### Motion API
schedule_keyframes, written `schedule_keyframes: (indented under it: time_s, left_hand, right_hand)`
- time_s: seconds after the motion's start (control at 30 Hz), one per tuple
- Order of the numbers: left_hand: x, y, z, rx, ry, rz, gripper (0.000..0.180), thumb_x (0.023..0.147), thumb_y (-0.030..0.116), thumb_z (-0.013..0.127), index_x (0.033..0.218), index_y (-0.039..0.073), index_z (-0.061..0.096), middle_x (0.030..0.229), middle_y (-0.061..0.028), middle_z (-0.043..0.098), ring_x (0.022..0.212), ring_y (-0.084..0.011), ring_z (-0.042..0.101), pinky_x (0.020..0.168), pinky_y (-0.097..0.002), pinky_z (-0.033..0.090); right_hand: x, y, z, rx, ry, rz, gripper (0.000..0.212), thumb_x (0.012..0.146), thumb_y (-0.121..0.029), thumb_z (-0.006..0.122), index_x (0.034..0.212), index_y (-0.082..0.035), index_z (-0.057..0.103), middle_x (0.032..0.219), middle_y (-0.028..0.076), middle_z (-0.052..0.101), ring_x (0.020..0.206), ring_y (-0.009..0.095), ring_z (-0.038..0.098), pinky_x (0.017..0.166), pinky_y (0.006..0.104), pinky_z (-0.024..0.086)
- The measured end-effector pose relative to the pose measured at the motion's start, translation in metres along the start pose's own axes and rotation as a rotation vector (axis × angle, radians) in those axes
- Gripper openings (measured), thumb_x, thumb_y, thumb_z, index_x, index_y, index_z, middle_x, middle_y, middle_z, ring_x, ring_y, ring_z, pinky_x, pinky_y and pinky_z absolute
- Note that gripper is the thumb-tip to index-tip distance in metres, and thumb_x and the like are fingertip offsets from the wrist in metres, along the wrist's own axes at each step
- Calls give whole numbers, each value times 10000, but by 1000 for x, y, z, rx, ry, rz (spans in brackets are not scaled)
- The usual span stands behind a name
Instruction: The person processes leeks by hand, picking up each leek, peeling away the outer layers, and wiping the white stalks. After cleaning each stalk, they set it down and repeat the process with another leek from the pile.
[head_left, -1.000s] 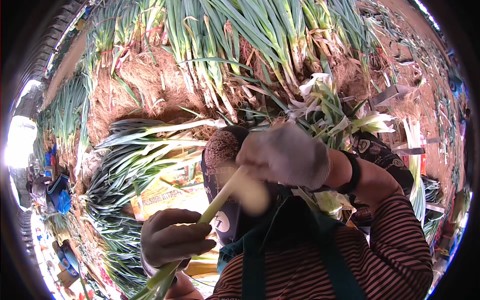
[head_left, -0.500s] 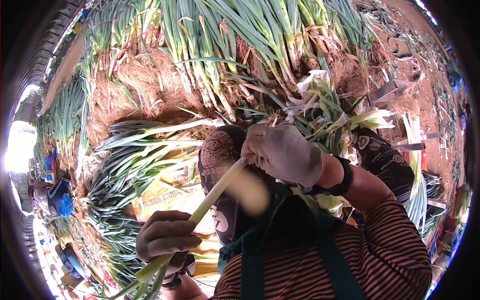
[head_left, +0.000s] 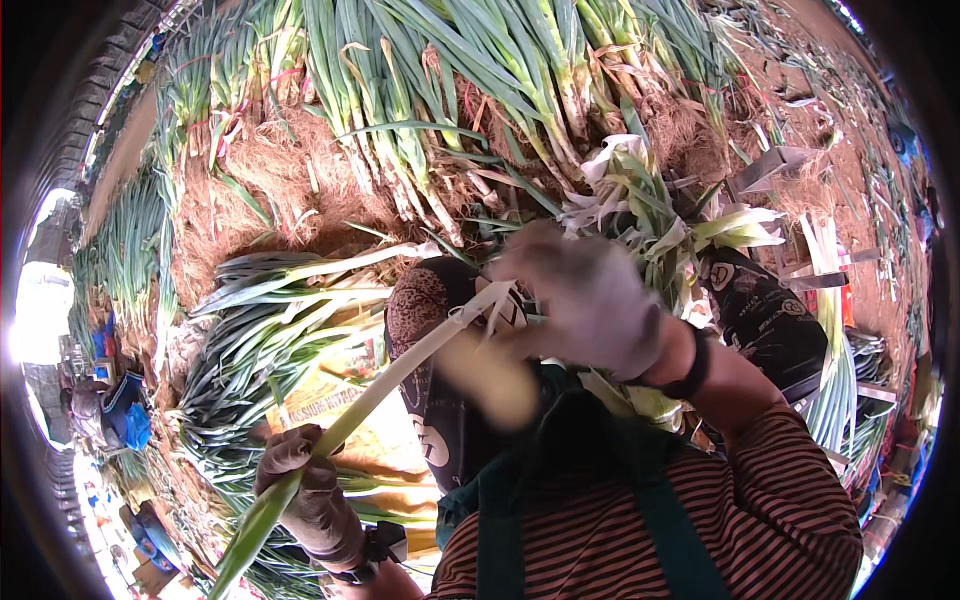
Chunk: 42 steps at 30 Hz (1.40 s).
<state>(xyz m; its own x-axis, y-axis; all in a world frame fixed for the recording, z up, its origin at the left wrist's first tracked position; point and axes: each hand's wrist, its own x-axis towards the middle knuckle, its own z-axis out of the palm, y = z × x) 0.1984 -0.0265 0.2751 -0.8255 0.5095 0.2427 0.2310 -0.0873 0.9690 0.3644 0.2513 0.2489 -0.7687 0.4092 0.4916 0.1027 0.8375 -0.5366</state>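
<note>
In my gloved left hand (head_left: 308, 495) at the lower left is a long green onion (head_left: 385, 385), gripped around its green part. Its pale white end slants up and right, above my knee, with thin strips of peel hanging loose at the tip. My gloved right hand (head_left: 600, 305) is just right of that tip, its fingers smeared by motion; whether it holds any peel I cannot make out. A pale blurred oval hangs in front of my lap, too unclear to name.
A pile of green onions (head_left: 240, 350) lies on a yellow printed sack (head_left: 375, 440) at left. Bundles with brown roots (head_left: 290, 160) stretch across the far side. Peeled leaves (head_left: 650, 210) heap up between my knees. Metal bars (head_left: 768, 168) and more onions (head_left: 840, 380) are at right.
My right hand has left the onion's white end and moved right, now blurred. Loose peel strips show at the tip. My left hand has shifted slightly left with the onion.
</note>
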Motion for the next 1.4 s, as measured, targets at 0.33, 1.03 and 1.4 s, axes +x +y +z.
schedule_keyframes:
  time_s: [0.33, 1.03, 1.4]
  left_hand:
    - [-6, 9, 6, -22, 81, -113, 307, 850, 129, 658, 1117, 9, 566, 1044, -141, 622, 877, -217, 629, 773, -306, 533]
    - [6, 27, 31, 36, 279, -61, 247, 863, 97, 637, 1069, -18, 563, 986, -122, 610, 772, -175, 632, 669, -251, 527]
    - [5, 28, 4, 122, 0, 77, 292, 749, 162, 780, 964, 44, 622, 953, -102, 618, 899, -212, 588, 871, -337, 464]
  right_hand:
    - [-6, 31, 54, 442, 54, 62, 63, 867, -93, 650, 848, -34, 644, 729, 71, 613, 610, 172, 611, 537, 306, 513]
    - [8, 8, 32, 223, 23, -30, 116, 782, -165, 713, 855, -81, 679, 826, 75, 648, 698, 220, 656, 603, 330, 533]
    - [34, 14, 26, 489, -366, 254, 176, 832, -251, 666, 880, -83, 685, 850, 104, 648, 838, 285, 650, 749, 394, 512]
